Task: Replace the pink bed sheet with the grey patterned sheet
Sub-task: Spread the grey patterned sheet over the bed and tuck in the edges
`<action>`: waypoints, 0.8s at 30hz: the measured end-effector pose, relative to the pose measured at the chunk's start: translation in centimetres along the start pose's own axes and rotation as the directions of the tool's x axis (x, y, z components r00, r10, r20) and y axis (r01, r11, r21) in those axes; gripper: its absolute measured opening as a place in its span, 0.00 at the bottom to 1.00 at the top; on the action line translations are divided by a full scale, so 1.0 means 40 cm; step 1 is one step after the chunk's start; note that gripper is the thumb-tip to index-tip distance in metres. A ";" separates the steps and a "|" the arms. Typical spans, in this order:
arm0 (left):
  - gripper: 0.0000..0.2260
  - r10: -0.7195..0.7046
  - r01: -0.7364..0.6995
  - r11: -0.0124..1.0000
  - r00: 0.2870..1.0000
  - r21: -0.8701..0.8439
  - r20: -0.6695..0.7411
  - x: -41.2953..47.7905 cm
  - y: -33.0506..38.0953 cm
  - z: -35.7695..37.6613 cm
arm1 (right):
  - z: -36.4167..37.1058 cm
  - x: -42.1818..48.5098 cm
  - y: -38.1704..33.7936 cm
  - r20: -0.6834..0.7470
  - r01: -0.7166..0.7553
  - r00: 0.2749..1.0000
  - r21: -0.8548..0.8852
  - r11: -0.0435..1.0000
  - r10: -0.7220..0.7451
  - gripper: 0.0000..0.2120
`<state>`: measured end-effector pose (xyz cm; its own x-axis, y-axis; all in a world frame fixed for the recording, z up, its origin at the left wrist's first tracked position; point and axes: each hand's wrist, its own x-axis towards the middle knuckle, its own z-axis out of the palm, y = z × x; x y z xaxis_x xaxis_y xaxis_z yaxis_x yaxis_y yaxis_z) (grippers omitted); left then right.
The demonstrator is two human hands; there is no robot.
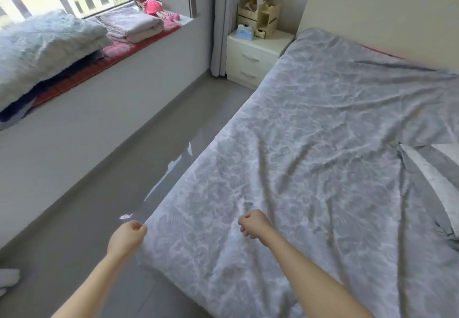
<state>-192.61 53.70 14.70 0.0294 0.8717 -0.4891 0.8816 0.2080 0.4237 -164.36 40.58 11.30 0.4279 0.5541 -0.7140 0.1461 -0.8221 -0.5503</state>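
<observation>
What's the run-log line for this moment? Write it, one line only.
stage: spreading sheet | grey patterned fabric bed sheet: laid out, wrinkled | left hand: grips its side edge | right hand: grips a bunch on top

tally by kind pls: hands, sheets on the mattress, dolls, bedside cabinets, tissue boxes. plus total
Hands: 2, left hand and right hand
Sheets on the mattress: 1, the grey patterned sheet
Dolls: 1, the doll in a pink dress on the window sill
Bedside cabinets: 1, the white two-drawer bedside cabinet
Tissue boxes: 1, the blue tissue box
Total: 6
</observation>
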 end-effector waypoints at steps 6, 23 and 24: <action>0.11 0.031 -0.049 0.991 0.989 0.122 0.147 0.292 -0.023 -0.031 | 0.150 0.119 -0.075 -0.031 -0.212 0.973 0.285 0.935 0.230 0.08; 0.13 0.121 -0.570 0.703 0.685 0.425 0.718 0.845 -0.100 0.123 | 0.845 0.267 -0.177 0.249 -0.281 0.472 0.952 -0.123 0.846 0.05; 0.11 0.101 -0.577 0.701 0.661 0.418 0.743 0.840 -0.111 0.144 | 0.888 0.281 -0.171 0.287 -0.275 0.465 0.946 -0.171 0.837 0.05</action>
<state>-192.81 79.54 -8.01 0.4589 0.2678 -0.8472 0.7983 -0.5429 0.2609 -192.22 57.07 -8.33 0.0655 -0.3930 -0.9172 -0.9865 0.1125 -0.1186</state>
